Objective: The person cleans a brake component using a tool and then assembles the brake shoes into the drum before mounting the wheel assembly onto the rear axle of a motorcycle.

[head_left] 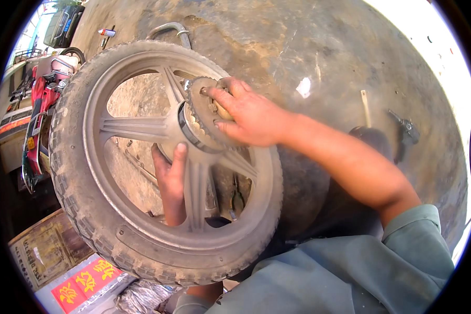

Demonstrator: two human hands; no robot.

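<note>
A dusty motorcycle wheel with a knobby tyre point(73, 178) and a grey spoked rim point(136, 125) stands tilted in front of me. My left hand point(171, 180) reaches through from behind, between two spokes, its thumb against the hub point(193, 152) and its fingers partly hidden. At the hub's upper side sits a toothed sprocket point(198, 99), tilted, with a dark gap between it and the hub. My right hand point(254, 115) is closed over the sprocket's face, fingers curled around its middle. A black band point(186, 125) shows on the hub beneath the sprocket.
Pliers point(238, 196) show between the spokes. To the right lie a light-handled tool point(365, 107) and a dark power tool point(407, 131). A bent metal pipe point(175, 29) and a small can point(107, 32) are beyond the wheel. A red motorcycle point(39, 99) and a worn box point(47, 248) are left.
</note>
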